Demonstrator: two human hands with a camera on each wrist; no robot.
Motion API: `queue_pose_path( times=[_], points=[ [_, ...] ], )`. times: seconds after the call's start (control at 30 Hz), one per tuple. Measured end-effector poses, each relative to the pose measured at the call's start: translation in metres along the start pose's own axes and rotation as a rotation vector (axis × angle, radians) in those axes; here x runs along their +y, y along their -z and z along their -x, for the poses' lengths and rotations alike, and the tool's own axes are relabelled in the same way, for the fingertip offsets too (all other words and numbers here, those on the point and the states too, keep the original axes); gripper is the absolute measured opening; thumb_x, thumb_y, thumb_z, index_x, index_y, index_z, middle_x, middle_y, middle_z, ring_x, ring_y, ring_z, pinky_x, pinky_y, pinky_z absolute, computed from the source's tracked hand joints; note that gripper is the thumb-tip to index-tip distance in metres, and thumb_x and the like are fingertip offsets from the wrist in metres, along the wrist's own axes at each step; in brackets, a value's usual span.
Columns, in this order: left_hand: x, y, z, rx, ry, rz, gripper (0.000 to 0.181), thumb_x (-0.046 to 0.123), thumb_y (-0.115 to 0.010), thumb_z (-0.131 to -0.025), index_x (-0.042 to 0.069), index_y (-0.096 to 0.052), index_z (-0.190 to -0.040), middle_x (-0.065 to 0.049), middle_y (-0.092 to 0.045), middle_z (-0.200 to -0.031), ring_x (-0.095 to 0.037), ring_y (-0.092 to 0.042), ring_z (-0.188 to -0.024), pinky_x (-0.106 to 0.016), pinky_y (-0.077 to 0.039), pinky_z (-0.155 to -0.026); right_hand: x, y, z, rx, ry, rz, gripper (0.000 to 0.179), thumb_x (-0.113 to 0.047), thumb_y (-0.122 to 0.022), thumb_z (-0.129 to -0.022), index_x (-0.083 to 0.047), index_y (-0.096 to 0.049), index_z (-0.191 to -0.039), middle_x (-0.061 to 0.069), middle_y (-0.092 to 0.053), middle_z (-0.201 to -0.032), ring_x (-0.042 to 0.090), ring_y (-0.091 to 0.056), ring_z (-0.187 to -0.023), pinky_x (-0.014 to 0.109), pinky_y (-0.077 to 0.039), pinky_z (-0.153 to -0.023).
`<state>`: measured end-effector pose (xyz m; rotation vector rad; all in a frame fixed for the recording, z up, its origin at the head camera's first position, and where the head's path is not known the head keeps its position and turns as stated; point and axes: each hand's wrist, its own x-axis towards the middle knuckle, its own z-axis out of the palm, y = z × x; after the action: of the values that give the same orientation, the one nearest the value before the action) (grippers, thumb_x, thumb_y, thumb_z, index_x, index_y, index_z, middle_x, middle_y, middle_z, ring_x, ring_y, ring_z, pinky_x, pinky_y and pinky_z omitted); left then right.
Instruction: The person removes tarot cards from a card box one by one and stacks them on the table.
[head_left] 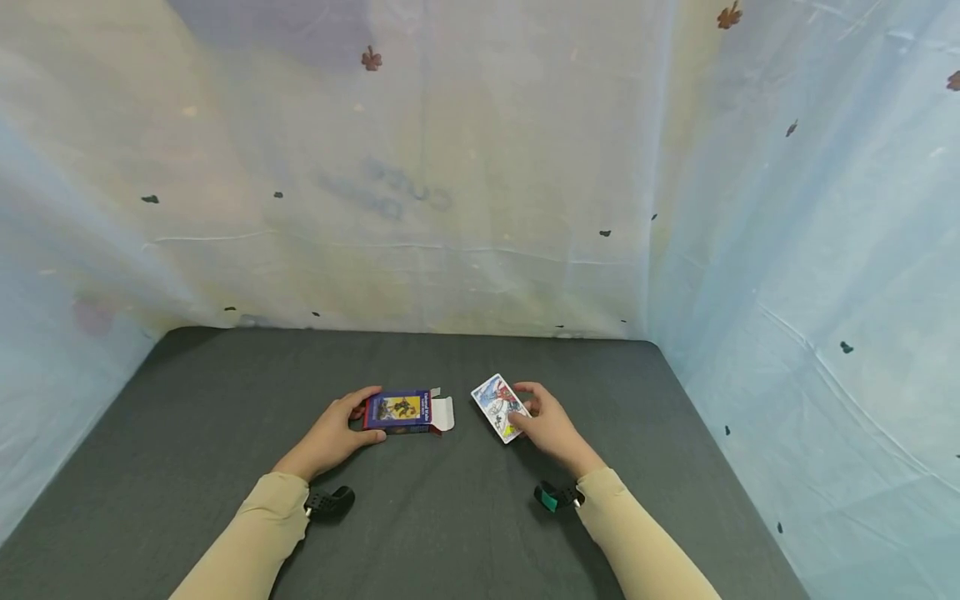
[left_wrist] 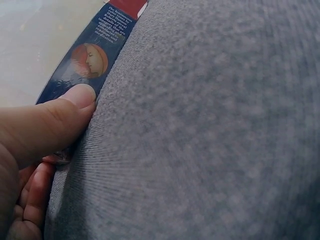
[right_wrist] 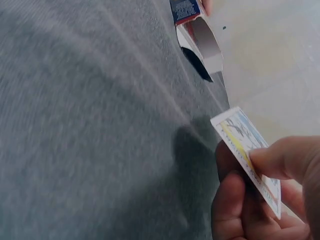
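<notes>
A dark blue card box [head_left: 400,409] with a yellow picture lies on the grey cloth, its white end flap [head_left: 442,413] folded out to the right. My left hand [head_left: 333,435] grips the box's left end, the thumb along its near side; in the left wrist view that thumb presses the printed side of the box [left_wrist: 82,60]. To the right, my right hand [head_left: 551,425] pinches a white-bordered illustrated card [head_left: 495,407], thumb on its face and fingers beneath. In the right wrist view the card [right_wrist: 245,145] is tilted above the cloth, and the box's opening [right_wrist: 205,42] faces it.
A dark grey cloth covers the table [head_left: 435,525]. Pale sheeting [head_left: 450,167] with small leaf-like marks hangs behind the table and along both sides. Each wrist wears a black strap [head_left: 330,502].
</notes>
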<state>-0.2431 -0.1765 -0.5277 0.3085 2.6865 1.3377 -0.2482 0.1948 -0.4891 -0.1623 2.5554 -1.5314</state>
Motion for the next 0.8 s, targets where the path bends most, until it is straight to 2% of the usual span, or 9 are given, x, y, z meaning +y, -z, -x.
queue_pose_path(
  times=[0.23, 0.47, 0.8],
  points=[
    [0.001, 0.001, -0.001, -0.004, 0.008, -0.001, 0.083, 0.037, -0.079, -0.081, 0.021, -0.036, -0.150, -0.018, -0.042, -0.139, -0.035, -0.046, -0.119, -0.054, -0.040, -0.094, 0.008, 0.008, 0.003, 0.120, -0.039, 0.020, 0.054, -0.008, -0.067, -0.090, -0.012, -0.045, -0.139, 0.009, -0.060, -0.088, 0.020, -0.059, -0.071, 0.032, -0.049, -0.060],
    [0.001, 0.000, 0.000, -0.005, 0.018, -0.005, 0.082, 0.037, -0.079, -0.081, 0.022, -0.036, -0.150, -0.018, -0.041, -0.139, -0.035, -0.045, -0.120, -0.055, -0.040, -0.094, 0.013, 0.007, 0.004, 0.216, -0.057, 0.107, 0.053, -0.006, -0.067, -0.088, -0.005, -0.044, -0.136, 0.009, -0.057, -0.083, 0.017, -0.055, -0.061, 0.030, -0.045, -0.052],
    [0.003, 0.000, 0.002, -0.006, 0.016, 0.002, 0.082, 0.037, -0.079, -0.081, 0.024, -0.036, -0.150, -0.016, -0.043, -0.137, -0.033, -0.045, -0.119, -0.055, -0.040, -0.094, 0.011, 0.007, 0.009, 0.311, -0.072, 0.220, 0.050, -0.009, -0.066, -0.088, -0.003, -0.046, -0.134, 0.011, -0.059, -0.088, 0.017, -0.055, -0.062, 0.031, -0.046, -0.053]
  ],
)
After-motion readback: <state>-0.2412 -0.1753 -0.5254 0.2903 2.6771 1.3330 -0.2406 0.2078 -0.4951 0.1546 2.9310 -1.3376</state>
